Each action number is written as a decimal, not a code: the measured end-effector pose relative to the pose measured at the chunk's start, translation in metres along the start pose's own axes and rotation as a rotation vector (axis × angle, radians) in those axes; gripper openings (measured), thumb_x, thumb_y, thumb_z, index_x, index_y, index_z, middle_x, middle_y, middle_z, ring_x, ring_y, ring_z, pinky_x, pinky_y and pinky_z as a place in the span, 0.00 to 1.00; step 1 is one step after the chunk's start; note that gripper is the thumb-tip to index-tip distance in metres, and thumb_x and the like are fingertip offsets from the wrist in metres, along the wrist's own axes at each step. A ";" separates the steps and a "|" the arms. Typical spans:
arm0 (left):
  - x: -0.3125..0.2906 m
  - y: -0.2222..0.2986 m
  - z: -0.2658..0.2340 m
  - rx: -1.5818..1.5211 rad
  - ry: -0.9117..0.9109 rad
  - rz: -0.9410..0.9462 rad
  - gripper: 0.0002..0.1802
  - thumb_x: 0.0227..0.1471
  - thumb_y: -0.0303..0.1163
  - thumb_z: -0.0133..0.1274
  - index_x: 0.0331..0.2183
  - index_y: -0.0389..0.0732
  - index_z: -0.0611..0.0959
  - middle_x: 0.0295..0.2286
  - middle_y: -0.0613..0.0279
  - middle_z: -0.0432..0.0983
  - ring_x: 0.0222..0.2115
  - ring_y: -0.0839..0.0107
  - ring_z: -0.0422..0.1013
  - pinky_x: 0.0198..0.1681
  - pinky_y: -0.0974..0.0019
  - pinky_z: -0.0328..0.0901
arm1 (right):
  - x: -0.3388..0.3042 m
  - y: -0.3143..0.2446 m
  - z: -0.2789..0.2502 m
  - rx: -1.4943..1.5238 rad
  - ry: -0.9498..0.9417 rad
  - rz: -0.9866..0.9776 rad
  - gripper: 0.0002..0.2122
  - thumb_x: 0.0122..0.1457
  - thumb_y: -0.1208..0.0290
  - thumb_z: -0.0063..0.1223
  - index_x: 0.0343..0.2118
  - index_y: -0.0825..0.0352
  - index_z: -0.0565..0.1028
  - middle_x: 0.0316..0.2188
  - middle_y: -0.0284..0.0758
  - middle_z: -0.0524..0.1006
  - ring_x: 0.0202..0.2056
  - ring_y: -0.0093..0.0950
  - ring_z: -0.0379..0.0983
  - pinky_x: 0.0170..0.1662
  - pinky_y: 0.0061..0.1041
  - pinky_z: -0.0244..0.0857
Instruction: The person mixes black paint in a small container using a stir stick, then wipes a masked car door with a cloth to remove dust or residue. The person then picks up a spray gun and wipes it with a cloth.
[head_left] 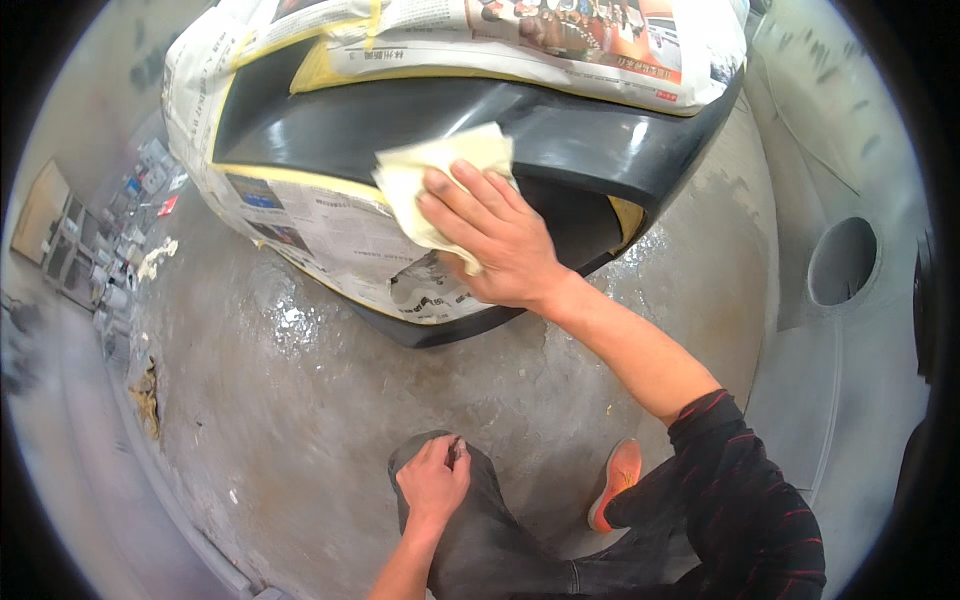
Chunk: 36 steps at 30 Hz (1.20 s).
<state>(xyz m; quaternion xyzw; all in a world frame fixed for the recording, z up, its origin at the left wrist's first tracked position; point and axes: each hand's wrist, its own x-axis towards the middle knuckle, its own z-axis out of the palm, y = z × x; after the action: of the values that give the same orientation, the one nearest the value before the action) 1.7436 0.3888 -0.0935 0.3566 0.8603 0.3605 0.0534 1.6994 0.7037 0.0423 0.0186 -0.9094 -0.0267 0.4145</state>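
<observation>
A black car bumper takes up the upper middle of the head view, partly masked with newspaper and yellow tape. My right hand presses a folded pale-yellow cloth against the bumper's lower front edge. Its fingers lie over the cloth, and part of the cloth hangs below the palm. My left hand rests on my bent knee with the fingers curled in. Nothing shows in its grip, and it is well apart from the bumper.
Grey, stained concrete floor lies below the bumper, with shiny wet-looking patches. Cans and containers crowd the left wall beside a shelf. A crumpled brown scrap lies near that wall. A round opening is in the right wall.
</observation>
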 end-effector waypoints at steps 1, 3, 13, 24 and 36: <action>0.002 0.000 -0.002 -0.005 0.007 -0.005 0.05 0.53 0.34 0.65 0.34 0.46 0.88 0.25 0.64 0.82 0.22 0.64 0.77 0.28 0.61 0.69 | -0.015 0.014 -0.005 -0.044 -0.018 -0.042 0.33 0.58 0.63 0.62 0.69 0.58 0.69 0.72 0.33 0.65 0.73 0.38 0.59 0.71 0.42 0.57; -0.001 0.003 -0.006 -0.027 0.016 -0.030 0.06 0.53 0.34 0.65 0.34 0.46 0.88 0.25 0.64 0.82 0.22 0.64 0.77 0.28 0.62 0.69 | -0.053 0.053 -0.020 -0.104 -0.102 -0.076 0.33 0.58 0.62 0.62 0.68 0.59 0.69 0.72 0.35 0.65 0.72 0.37 0.61 0.69 0.42 0.59; -0.024 0.011 -0.027 -0.099 -0.012 -0.051 0.07 0.50 0.29 0.65 0.35 0.45 0.88 0.25 0.64 0.81 0.22 0.65 0.76 0.26 0.64 0.68 | -0.160 0.107 -0.024 -0.231 -0.175 -0.130 0.28 0.62 0.62 0.53 0.66 0.64 0.71 0.71 0.42 0.65 0.69 0.56 0.60 0.70 0.53 0.55; -0.069 0.019 -0.085 -0.026 0.067 -0.168 0.11 0.44 0.22 0.65 0.34 0.42 0.89 0.20 0.62 0.77 0.18 0.68 0.72 0.23 0.68 0.64 | -0.305 0.149 0.026 -0.148 -0.755 -0.213 0.37 0.56 0.62 0.59 0.72 0.52 0.64 0.76 0.33 0.58 0.75 0.39 0.53 0.78 0.46 0.43; -0.104 0.049 -0.119 -0.054 0.060 -0.233 0.09 0.56 0.23 0.59 0.39 0.36 0.89 0.26 0.54 0.80 0.24 0.62 0.74 0.26 0.63 0.67 | -0.194 -0.052 0.179 0.111 -0.578 -0.490 0.40 0.58 0.69 0.51 0.76 0.62 0.53 0.78 0.32 0.50 0.77 0.30 0.47 0.78 0.33 0.46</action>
<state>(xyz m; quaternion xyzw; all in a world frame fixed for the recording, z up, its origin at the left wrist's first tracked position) 1.8077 0.2756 0.0087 0.2419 0.8871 0.3852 0.0787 1.6918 0.6690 -0.2247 0.2496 -0.9575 -0.0796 0.1205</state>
